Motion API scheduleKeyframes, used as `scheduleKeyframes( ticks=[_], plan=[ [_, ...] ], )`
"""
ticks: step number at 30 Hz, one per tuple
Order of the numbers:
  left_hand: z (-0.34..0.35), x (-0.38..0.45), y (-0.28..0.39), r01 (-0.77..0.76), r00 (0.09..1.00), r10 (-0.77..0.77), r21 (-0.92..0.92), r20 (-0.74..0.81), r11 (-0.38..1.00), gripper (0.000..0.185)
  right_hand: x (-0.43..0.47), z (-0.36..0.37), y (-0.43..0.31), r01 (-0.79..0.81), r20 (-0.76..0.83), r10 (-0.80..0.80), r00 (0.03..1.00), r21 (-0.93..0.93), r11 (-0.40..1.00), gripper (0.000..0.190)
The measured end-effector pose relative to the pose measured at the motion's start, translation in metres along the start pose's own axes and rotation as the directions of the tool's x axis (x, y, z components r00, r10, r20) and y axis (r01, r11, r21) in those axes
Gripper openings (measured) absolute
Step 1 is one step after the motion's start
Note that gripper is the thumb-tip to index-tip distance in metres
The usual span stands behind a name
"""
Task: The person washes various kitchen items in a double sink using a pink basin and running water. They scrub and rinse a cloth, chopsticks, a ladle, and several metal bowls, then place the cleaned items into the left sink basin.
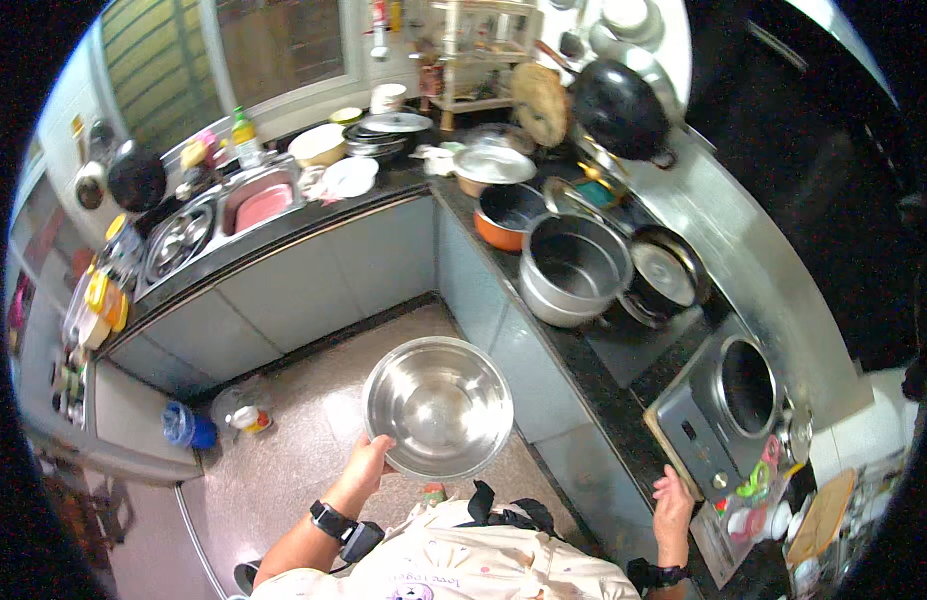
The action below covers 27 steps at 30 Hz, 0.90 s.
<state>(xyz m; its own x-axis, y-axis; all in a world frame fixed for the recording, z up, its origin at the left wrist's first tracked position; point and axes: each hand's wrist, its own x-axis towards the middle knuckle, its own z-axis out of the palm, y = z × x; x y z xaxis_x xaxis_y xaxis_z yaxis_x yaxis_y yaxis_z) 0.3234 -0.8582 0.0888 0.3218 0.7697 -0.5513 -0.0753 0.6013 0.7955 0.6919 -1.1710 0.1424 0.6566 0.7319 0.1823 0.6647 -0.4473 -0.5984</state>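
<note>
My left hand (370, 463) grips the near-left rim of a wide stainless steel bowl (438, 407), thumb over the edge. The bowl is held above the floor in front of my body, and nothing shows inside it. My right hand (673, 496) holds nothing. Its fingers are slightly apart by the front edge of an induction cooktop (700, 435) at the right of the counter. I cannot tell if they touch that edge. Above my right hand along the counter stand a large aluminium pot (572, 292) and an orange pot (502, 238).
The black countertop (583, 367) turns a corner ahead, with grey cabinets (306, 296) below. To the left, a sink (257, 202) has a pink basin in it. A black wok (617, 111) leans at the back right. On the floor sit a blue bin (191, 426) and a plastic container (242, 412).
</note>
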Motion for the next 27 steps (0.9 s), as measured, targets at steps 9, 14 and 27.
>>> scheduleKeyframes(
  ticks=[9, 14, 27],
  plan=[
    [-0.118, 0.010, 0.025, -0.103, 0.978, 0.059, -0.216, -0.200, 0.971, 0.048, 0.112, 0.110, -0.114, 0.197, 0.548, -0.173, 0.818, 0.017, 0.980, 0.040],
    [-0.149, 0.021, 0.037, -0.166, 0.933, 0.066, -0.262, -0.353, 0.951, 0.049, 0.179, 0.183, -0.143, 0.337, 0.610, -0.338, 0.716, 0.122, 0.934, 0.037],
    [-0.195, 0.050, 0.100, -0.331, 0.763, 0.001, -0.389, -0.647, 0.860, 0.043, 0.313, 0.321, -0.251, 0.589, 0.700, -0.599, 0.388, 0.312, 0.746, 0.035]
  ],
)
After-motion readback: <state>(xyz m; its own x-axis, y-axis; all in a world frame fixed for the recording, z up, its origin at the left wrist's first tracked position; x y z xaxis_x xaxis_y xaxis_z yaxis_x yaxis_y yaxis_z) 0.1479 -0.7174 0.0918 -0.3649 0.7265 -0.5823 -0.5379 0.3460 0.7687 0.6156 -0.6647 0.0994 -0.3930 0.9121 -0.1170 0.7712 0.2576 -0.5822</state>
